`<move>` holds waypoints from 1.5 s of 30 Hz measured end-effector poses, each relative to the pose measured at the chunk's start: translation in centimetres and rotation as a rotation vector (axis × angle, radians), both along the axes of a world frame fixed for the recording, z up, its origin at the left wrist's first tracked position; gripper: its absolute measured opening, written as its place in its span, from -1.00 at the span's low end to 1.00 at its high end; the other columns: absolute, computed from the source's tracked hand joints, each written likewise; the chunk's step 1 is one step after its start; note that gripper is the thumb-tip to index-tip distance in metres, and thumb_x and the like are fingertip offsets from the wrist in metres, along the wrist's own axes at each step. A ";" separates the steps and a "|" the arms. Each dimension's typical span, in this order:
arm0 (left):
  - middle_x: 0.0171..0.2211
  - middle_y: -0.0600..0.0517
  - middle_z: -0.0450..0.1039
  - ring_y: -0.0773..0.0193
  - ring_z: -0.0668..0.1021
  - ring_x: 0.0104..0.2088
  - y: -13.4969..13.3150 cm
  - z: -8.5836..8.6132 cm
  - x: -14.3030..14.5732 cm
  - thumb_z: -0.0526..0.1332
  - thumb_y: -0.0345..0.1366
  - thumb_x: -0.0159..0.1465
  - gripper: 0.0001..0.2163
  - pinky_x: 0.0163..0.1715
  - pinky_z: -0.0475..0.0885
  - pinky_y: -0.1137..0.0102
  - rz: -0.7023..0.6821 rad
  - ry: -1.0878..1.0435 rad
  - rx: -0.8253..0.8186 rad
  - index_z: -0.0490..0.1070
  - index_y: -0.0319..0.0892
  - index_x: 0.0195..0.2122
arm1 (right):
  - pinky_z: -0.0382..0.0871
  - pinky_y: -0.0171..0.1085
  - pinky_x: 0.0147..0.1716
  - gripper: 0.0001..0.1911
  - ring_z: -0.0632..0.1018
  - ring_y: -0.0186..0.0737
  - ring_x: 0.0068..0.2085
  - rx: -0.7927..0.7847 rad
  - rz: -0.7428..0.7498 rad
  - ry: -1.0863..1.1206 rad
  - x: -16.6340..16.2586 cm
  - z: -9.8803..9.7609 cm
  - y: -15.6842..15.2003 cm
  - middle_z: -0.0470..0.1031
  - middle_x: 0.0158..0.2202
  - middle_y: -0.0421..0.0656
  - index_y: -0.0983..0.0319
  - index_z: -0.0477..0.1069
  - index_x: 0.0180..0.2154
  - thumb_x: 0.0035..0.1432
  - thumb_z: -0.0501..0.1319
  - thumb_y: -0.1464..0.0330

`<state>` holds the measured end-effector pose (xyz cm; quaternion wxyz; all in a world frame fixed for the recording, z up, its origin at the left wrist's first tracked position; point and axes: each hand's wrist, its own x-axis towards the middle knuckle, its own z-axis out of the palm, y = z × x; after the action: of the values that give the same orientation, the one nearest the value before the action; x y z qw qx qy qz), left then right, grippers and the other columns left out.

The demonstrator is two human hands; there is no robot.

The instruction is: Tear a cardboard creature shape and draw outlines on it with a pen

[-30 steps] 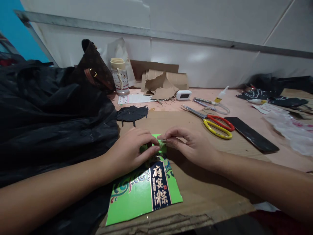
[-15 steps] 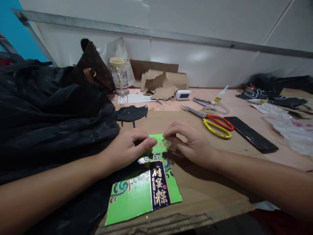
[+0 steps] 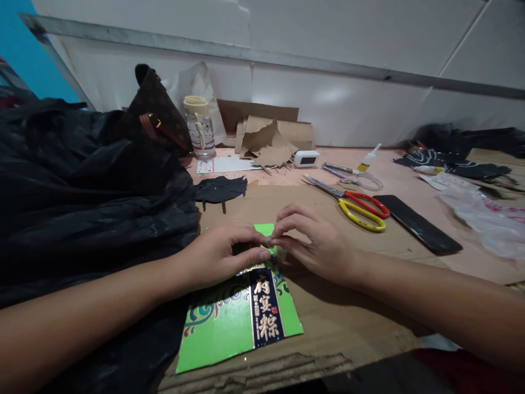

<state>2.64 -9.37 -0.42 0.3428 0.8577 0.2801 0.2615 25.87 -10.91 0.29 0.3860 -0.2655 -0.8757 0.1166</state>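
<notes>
Over the top part of a green printed card [image 3: 221, 339], my two hands meet at their fingertips. My right hand [image 3: 318, 243] pinches a small see-through scrap [image 3: 280, 253], perhaps clear plastic or tape, which its fingers partly cover. My left hand [image 3: 223, 251] has thumb and fingers drawn together at the right fingertips; whatever lies between them is too small to make out. The card carries a dark blue panel with gold characters and colourful swirls. It lies flat on a brown cardboard sheet [image 3: 348, 328], its upper part partly hidden by my hands.
Scissors [image 3: 353, 205] with red and yellow handles lie beside a black phone [image 3: 418, 224]. Behind are a black cutout [image 3: 221, 189], a bottle [image 3: 200, 128], a white device [image 3: 307, 158] and a glue bottle [image 3: 369, 158]. Black fabric [image 3: 102, 208] fills the left; plastic wrap [image 3: 488, 213] lies right.
My left hand has moved right, so its fingertips now reach those of my right hand. The gap between the hands has closed; the card stays in place.
</notes>
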 end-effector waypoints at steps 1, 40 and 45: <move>-0.24 0.03 0.65 0.23 0.62 -0.23 0.0 0.1 0.1 0.24 -0.19 0.38 -0.82 -0.19 0.42 0.39 0.007 0.004 -0.002 0.61 -0.11 -0.17 | 0.44 -0.25 -0.19 -0.92 0.55 -0.21 -0.20 -0.022 0.001 -0.009 0.0 0.0 0.0 0.53 -0.23 -0.10 0.19 0.42 -0.24 0.37 0.21 0.44; -0.32 0.06 0.54 0.18 0.49 -0.24 -0.1 -0.5 -0.1 0.15 -0.07 0.46 -0.73 -0.17 0.21 0.28 0.074 0.137 0.280 0.50 -0.13 -0.24 | 0.36 -0.36 -0.33 -0.87 0.54 -0.31 -0.35 -0.265 -0.069 -0.134 -0.1 -0.2 -0.6 0.61 -0.32 -0.17 0.23 0.48 -0.18 0.39 0.17 0.37; -0.33 0.06 0.51 0.21 0.49 -0.25 -0.1 -0.5 -0.1 0.15 -0.19 0.46 -0.79 -0.15 0.22 0.28 0.026 0.126 0.356 0.46 -0.15 -0.27 | 0.36 -0.39 -0.33 -0.93 0.52 -0.33 -0.36 -0.266 -0.032 -0.083 -0.2 -0.4 -0.5 0.57 -0.35 -0.20 0.22 0.46 -0.23 0.34 0.21 0.42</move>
<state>2.58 -9.46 -0.95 0.1639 0.9159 0.2614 0.2570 25.72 -11.40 -0.07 0.3127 -0.3326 -0.8635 0.2143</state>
